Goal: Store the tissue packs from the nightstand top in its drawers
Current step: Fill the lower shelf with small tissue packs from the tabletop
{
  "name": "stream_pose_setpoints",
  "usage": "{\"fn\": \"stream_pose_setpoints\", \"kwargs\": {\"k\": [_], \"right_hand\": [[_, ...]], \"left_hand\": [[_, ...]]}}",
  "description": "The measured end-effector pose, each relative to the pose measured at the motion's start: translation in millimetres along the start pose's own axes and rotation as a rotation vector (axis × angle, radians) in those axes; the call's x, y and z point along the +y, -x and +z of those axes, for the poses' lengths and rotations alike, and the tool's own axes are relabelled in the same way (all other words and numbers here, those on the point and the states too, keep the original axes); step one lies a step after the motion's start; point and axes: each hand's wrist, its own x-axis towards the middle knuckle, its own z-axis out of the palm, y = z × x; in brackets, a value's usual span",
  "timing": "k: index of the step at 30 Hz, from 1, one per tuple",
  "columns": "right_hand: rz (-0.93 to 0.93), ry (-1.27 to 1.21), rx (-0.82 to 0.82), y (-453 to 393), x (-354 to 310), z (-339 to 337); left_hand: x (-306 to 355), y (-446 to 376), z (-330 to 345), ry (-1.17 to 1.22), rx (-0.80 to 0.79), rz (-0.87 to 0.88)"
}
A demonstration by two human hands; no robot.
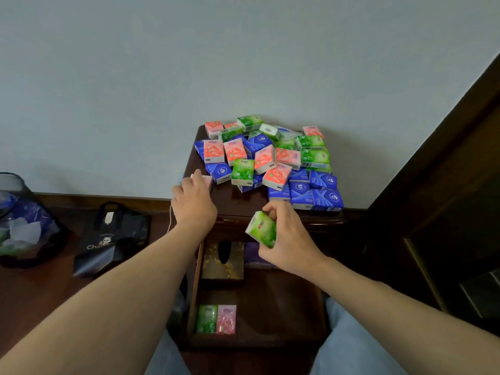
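Green pack (261, 229) gripped in right hand (286, 239) above open drawer (270, 301), left hand (193, 203) curling on pink pack (207, 180) at nightstand (232, 201) edge, pile of packs (270, 158) behind

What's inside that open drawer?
A green pack and a pink pack lie side by side at the front, a gold tissue box behind. The back is hidden.
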Motion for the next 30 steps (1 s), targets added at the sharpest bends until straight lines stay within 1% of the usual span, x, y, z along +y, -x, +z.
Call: {"fn": "stream_pose_setpoints", "kwargs": {"k": [3, 7, 10, 12, 14, 17, 21, 23, 25, 30], "right_hand": [[0.042, -0.003, -0.081, 16.0, 3.6, -4.3], [0.063, -0.014, -0.08, 34.2, 3.3, -3.1], [0.155, -0.101, -0.048, 45.9, 1.7, 2.9], [0.256, -0.164, -0.062, 52.8, 0.8, 7.7], [0.311, -0.223, -0.066, 60.7, 0.4, 14.9], [0.415, -0.414, -0.066, 74.4, 1.5, 27.5], [0.584, -0.517, -0.092, 92.1, 15.9, 41.8], [0.684, -0.536, -0.112, 99.0, 24.9, 48.1], [0.772, -0.538, -0.137, 102.0, 32.4, 54.9], [0.792, -0.447, -0.276, 101.7, 45.0, 73.8]], "left_hand": [[-2.9, 5.8, -4.7, -0.013, -0.017, -0.034], [-16.6, 27.8, -9.6, 0.012, -0.094, -0.055], [-29.0, 55.4, -5.8, 0.055, -0.114, 0.043], [-37.6, 77.0, 0.5, 0.149, -0.134, 0.099], [-47.0, 99.0, 11.4, 0.269, -0.178, 0.114], [-60.4, 128.2, 30.2, 0.482, -0.288, 0.062], [-75.0, 152.5, 58.5, 0.61, -0.457, -0.027], [-81.2, 161.2, 71.2, 0.633, -0.534, -0.07], [-85.0, 166.6, 81.0, 0.645, -0.569, -0.116], [-87.3, 160.2, 99.8, 0.637, -0.613, -0.172]]}}
